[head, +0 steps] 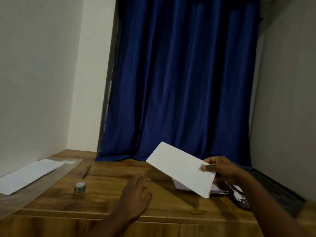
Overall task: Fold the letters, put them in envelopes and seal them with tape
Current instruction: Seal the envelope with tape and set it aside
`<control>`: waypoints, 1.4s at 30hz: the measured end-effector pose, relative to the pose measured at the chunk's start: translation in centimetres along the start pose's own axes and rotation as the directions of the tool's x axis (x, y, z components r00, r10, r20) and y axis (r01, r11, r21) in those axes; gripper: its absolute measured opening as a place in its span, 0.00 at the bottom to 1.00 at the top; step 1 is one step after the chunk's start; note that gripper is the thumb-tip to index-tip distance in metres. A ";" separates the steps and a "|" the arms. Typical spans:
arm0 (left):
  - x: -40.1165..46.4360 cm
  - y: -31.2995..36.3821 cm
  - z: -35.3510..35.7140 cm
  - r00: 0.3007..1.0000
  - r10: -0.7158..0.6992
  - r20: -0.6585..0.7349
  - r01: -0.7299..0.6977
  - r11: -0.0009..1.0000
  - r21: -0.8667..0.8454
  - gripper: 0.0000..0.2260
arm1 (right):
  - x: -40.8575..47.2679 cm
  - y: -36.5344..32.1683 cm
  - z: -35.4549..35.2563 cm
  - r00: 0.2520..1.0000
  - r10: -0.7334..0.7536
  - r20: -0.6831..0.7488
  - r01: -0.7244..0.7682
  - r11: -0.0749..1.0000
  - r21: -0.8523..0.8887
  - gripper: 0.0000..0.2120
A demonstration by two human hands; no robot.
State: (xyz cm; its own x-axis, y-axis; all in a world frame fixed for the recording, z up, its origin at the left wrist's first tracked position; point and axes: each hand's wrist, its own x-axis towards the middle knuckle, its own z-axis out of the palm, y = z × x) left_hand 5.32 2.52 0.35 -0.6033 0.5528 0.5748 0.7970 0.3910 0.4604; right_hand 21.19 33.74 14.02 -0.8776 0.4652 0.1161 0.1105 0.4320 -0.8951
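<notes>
My right hand [220, 168] grips a white envelope [177, 166] by its right edge and holds it tilted above the wooden table [106, 199]. A small piece of tape shows under my thumb. My left hand [136, 194] hovers over the table's middle, fingers apart, holding nothing. A small roll of tape [79, 186] stands on the table to the left of that hand. More white paper [181, 185] lies on the table beneath the held envelope.
White sheets or envelopes [29, 175] lie at the table's left edge by the wall. A pen [86, 171] rests behind the tape roll. A dark keyboard [273, 187] lies at the right. A blue curtain [184, 79] hangs behind the table.
</notes>
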 end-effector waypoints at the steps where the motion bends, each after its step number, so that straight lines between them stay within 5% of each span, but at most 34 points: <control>1: 0.3 0.6 0.7 0.998 0.034 0.043 -0.034 0.999 -0.003 0.23 | -0.5 0.3 -1.4 0.998 -0.006 -0.055 0.006 1.000 0.009 0.09; 8: 2.5 5.0 6.2 0.967 0.099 0.235 -0.093 0.995 -0.039 0.32 | -3.8 4.6 -10.4 0.895 0.088 -0.437 -0.009 0.983 0.182 0.11; 14: 2.7 4.3 7.9 0.954 0.019 0.298 -0.054 0.993 0.109 0.29 | -5.0 9.0 -14.8 0.731 0.172 -0.660 -0.172 0.983 0.066 0.11; 23: 2.7 4.3 8.1 0.946 -0.002 0.325 -0.078 0.970 0.231 0.28 | -2.2 10.3 -14.2 0.666 0.257 -0.700 -0.504 0.847 -0.169 0.18; 29: 2.8 4.0 8.6 0.945 0.007 0.327 -0.101 0.957 0.271 0.27 | -0.3 8.8 -13.3 0.702 0.209 -0.681 -0.540 0.779 -0.318 0.14; 33: 2.8 3.8 8.8 0.944 -0.004 0.330 -0.092 0.957 0.274 0.28 | 0.7 8.8 -13.1 0.719 0.278 -0.637 -0.551 0.787 -0.279 0.21; 42: 2.8 3.9 8.6 0.937 -0.005 0.350 -0.100 0.954 0.282 0.29 | 0.2 10.1 -12.3 0.752 0.341 -0.564 -0.565 0.775 -0.284 0.14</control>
State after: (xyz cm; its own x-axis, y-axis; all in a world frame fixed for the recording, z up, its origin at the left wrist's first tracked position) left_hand 6.98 11.93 -2.11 -0.5587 0.7732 0.2998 0.8293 0.5253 0.1908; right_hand 27.85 47.75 10.28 -0.3590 0.9330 0.0247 0.7141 0.2916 -0.6364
